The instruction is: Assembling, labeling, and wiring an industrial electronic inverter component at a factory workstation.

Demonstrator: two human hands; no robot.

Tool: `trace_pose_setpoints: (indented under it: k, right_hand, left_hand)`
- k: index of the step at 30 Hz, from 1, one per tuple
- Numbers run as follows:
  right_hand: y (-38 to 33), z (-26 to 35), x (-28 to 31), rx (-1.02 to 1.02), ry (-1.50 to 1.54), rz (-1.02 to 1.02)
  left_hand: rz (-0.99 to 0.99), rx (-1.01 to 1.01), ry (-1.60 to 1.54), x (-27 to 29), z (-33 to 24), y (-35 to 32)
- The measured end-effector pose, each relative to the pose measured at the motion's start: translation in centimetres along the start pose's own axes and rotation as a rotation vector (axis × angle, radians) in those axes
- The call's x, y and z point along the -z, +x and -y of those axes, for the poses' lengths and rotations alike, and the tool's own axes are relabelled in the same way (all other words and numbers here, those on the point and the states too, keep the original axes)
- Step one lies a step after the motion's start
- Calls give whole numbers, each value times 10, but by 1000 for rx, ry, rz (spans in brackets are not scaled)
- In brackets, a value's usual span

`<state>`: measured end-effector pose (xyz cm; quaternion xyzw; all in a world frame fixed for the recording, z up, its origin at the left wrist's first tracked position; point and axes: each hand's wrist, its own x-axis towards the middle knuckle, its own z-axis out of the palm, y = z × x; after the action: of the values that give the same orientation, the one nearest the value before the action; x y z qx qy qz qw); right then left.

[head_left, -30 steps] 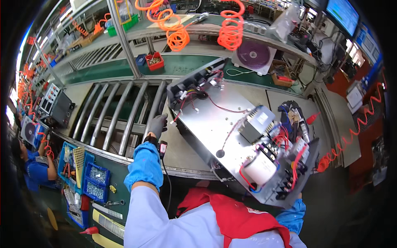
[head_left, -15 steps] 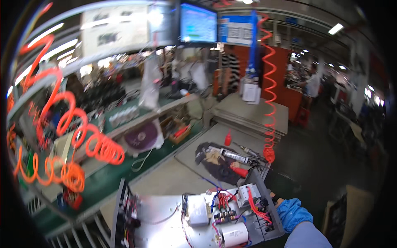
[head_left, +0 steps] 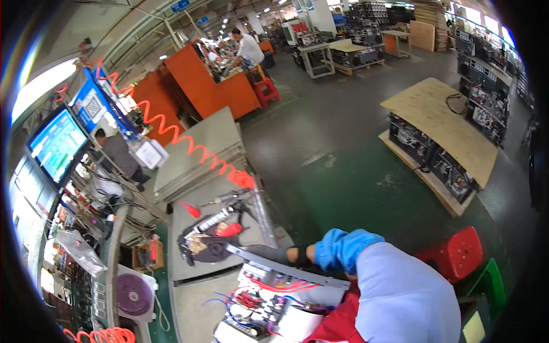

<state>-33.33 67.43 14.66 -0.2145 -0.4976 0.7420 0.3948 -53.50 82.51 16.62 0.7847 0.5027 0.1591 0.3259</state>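
Head view, tilted far to the person's right, takes in the grey workbench [head_left: 217, 143] first, then the open metal chassis [head_left: 269, 303] at the lower edge with its red and blue wiring showing. The right hand [head_left: 286, 254], in a dark glove below a blue sleeve cuff, rests on the chassis's far rim; whether the fingers are curled around the edge or merely lie against it I cannot tell. No left hand is in view. With the gaze turned away from the chassis, a risk, as I judge it, is that the glove slips along the thin metal edge or snags a loose red wire beside it. A blue screen [head_left: 57, 146] hangs at far left, a blue-and-white square sign [head_left: 91, 106] stands above it, and small blue signs [head_left: 182, 6] hang overhead.
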Motion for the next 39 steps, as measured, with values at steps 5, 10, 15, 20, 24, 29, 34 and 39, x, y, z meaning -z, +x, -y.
trace_pose_setpoints:
  k: [5, 10, 15, 20, 24, 29, 34, 39]
  right_hand:
    - [-19, -9, 39, -155, 87, -3]
    - [-88, 27, 100, 62, -130, -280]
    - [-155, 31, 213, 97, 69, -429]
    - [-278, 102, 286, 243, -19, -609]
    - [-373, 120, 379, 361, -138, -796]
    - [-514, 161, 419, 256, -366, -1235]
    - [-605, 175, 422, 316, -236, -1371]
    - [-700, 192, 451, 413, -83, -1532]
  left_hand:
    - [124, -59, 63, -83, -58, 20]
    - [286, -169, 127, -176, -131, 52]
    - [394, -293, 206, -253, -211, 85]
    - [447, -424, 292, -310, -293, 140]
    - [524, -531, 324, -380, -354, 177]
    - [566, -597, 310, -447, -398, 204]
    - [602, -650, 319, -503, -431, 231]
    - [644, -721, 318, -588, -483, 279]
